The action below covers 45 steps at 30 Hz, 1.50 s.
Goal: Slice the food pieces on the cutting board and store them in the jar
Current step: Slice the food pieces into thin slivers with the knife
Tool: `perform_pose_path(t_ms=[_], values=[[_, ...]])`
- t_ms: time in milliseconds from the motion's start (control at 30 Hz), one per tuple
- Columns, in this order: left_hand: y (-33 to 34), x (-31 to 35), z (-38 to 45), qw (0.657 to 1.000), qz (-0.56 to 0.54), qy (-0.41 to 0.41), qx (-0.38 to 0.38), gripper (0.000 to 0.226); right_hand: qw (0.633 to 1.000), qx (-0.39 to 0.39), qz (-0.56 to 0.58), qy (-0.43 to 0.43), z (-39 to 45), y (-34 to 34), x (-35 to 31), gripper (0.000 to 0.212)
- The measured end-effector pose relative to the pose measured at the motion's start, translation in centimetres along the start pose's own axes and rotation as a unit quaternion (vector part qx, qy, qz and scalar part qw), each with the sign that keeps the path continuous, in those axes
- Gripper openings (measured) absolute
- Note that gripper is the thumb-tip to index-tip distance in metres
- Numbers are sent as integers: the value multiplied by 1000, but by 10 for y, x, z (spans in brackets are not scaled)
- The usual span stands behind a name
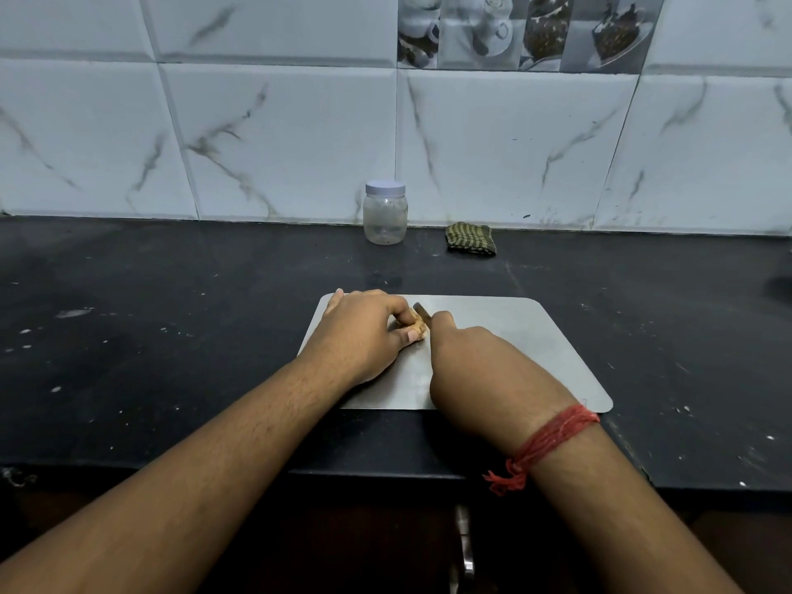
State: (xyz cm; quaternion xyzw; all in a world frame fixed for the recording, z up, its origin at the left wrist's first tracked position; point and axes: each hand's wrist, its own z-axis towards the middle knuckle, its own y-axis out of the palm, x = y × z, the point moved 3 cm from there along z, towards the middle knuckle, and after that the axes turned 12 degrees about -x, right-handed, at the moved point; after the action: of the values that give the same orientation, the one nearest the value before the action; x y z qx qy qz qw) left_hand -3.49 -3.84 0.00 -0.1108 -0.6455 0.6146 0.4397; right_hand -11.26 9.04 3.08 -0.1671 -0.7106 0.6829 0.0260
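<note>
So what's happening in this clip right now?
A person is cutting at a dark counter. The left hand pinches a small tan food piece on the metal cutting board, while the right hand grips a knife set against it. The jar stands at the back by the tiled wall, lid on, apparently empty, with a folded striped cloth beside it. Nothing is stored yet.
</note>
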Motion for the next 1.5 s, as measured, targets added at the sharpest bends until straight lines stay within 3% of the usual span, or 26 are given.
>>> perform_pose_path(t_ms=[100,500,767,967,1133,1267,1500], values=[[1,0,2,1000,12,5,-2,26,1000,0,-8,1,3,-2,-4,31],[2,-2,1,1000,0,7,4,21,998,-7,-59,-26,-12,3,2,30],[2,-3,-1,1000,-11,8,17,27,999,3,8,37,-13,-5,26,24],[3,-6,0,999,-22,18,25,5,998,-3,41,54,-28,-8,37,17],[3,-7,1,999,-12,21,31,15,998,2,39,47,-30,-4,39,16],[4,-8,2,999,-7,19,34,14,998,21,40,53,-36,-9,40,17],[3,-5,1,1000,2,14,19,7,996,-10,35,78,-38,-5,46,17]])
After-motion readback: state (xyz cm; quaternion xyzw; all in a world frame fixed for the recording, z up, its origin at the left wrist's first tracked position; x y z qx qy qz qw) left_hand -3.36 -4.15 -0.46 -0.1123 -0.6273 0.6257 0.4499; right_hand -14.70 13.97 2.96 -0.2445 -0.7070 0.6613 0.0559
